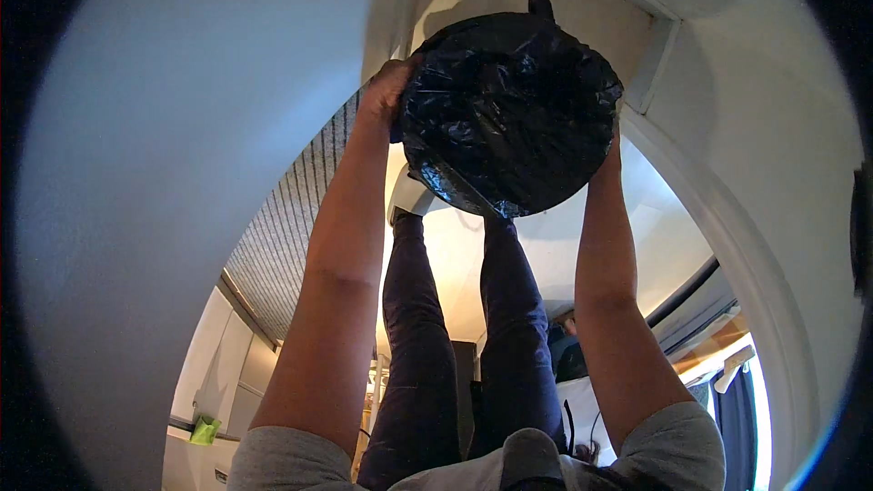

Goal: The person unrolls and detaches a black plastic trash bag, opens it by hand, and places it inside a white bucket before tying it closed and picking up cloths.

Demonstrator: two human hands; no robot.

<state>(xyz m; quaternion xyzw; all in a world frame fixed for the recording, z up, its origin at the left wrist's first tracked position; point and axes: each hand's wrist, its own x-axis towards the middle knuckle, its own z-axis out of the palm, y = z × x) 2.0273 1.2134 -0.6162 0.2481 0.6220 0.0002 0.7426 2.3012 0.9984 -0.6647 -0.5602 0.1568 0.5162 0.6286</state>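
Note:
A round bin lined with a black plastic bag [508, 116] is lifted before me at the top middle of the head view. My left hand [392, 88] grips its left side, the fingers partly behind it. On the right side my right hand [609, 146] supports it, mostly hidden by the bin and bag. A dark tab or handle [542, 7] sticks up from the far rim. What is inside cannot be made out.
White walls [757, 102] curve close on the right, and a pale panel or door [170, 102] fills the left. A striped grey mat or carpet [293, 239] lies at left. White cupboards [225, 354] with a green item [204, 429] stand lower left, a dark curtain [735, 416] lower right.

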